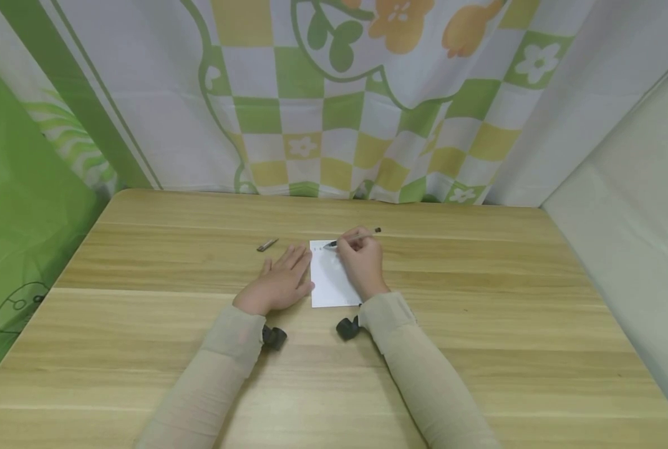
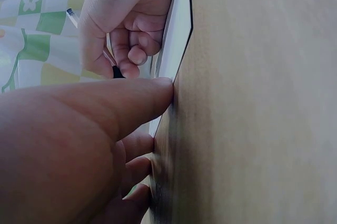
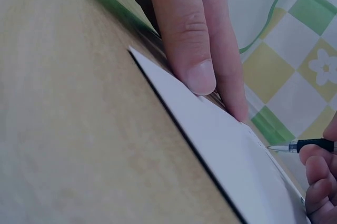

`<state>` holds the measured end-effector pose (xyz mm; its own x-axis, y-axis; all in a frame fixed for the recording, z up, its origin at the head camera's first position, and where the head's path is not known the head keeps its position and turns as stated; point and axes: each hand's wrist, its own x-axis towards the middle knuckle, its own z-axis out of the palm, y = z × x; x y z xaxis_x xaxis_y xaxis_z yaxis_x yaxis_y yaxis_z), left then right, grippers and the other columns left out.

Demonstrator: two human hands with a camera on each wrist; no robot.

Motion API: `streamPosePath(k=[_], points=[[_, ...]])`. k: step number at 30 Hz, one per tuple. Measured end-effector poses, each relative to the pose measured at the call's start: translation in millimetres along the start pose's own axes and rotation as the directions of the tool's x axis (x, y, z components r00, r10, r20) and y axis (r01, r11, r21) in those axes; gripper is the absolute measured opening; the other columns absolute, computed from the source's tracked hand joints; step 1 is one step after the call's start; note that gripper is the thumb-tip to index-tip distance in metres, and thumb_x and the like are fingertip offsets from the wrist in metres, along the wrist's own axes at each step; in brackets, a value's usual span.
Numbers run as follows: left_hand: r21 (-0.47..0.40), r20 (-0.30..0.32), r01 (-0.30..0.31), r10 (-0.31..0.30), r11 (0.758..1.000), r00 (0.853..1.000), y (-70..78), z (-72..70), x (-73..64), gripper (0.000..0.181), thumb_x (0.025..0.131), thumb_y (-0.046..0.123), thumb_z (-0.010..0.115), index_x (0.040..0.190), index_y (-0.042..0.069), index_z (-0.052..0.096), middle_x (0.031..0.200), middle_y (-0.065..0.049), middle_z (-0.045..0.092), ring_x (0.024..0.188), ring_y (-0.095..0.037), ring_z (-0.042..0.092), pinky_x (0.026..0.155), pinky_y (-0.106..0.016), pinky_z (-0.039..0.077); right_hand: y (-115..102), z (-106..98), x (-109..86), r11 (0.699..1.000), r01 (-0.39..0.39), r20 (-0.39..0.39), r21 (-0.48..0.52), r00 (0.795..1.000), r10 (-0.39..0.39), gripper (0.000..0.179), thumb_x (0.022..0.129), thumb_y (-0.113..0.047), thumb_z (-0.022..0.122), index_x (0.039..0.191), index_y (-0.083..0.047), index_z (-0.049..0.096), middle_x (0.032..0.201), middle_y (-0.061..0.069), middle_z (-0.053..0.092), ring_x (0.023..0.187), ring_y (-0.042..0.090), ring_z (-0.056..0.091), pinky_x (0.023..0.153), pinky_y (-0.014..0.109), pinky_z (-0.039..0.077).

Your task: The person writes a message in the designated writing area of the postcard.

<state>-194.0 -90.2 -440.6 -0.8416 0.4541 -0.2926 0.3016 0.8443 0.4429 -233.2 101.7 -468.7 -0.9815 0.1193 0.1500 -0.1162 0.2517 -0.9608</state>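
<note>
A white paper pad (image 1: 330,280) lies on the wooden table, with a few small dark marks near its top edge. My right hand (image 1: 363,260) pinches a pen (image 1: 360,236), its tip at the marks on the paper; the dark grip and clear tip (image 3: 295,145) show in the right wrist view. Flat on the table, my left hand (image 1: 280,279) touches the pad's left edge with thumb and fingers. In the left wrist view its thumb (image 2: 142,103) presses at the paper's edge. Beyond the left fingers lies a pen cap (image 1: 267,244).
The wooden table (image 1: 508,324) spreads around both hands. A curtain with checks and flowers (image 1: 367,125) hangs behind its far edge. Green cloth (image 1: 25,187) is on the left, a pale wall or sheet (image 1: 625,206) on the right. Each wrist wears a small black camera (image 1: 347,328).
</note>
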Motion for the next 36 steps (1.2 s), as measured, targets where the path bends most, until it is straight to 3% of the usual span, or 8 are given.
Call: streamPosePath(k=[16, 36], points=[[-0.003, -0.009, -0.009, 0.009, 1.000, 1.000, -5.2, 3.3, 2.5, 0.072, 0.107, 0.040, 0.044, 0.163, 0.008, 0.011, 0.170, -0.010, -0.002, 0.155, -0.031, -0.006, 0.119, -0.066, -0.004, -1, 0, 0.3, 1.000, 0.000, 0.009, -0.019, 1.000, 0.000, 0.012, 0.090, -0.013, 0.064, 0.085, -0.003, 0.070, 0.097, 0.003, 0.064, 0.083, 0.018, 0.062, 0.068, 0.027, 0.054], [0.001, -0.005, -0.015, 0.015, 1.000, 1.000, 5.1, -5.9, -6.1, 0.070, 0.108, 0.034, 0.046, 0.162, 0.002, 0.014, 0.169, -0.017, 0.002, 0.155, -0.037, -0.002, 0.118, -0.068, -0.001, -2, 0, -0.6, 1.000, 0.004, 0.006, -0.021, 1.000, -0.003, 0.009, 0.088, -0.013, 0.062, 0.086, -0.006, 0.067, 0.092, 0.004, 0.066, 0.077, 0.018, 0.063, 0.066, 0.025, 0.053]])
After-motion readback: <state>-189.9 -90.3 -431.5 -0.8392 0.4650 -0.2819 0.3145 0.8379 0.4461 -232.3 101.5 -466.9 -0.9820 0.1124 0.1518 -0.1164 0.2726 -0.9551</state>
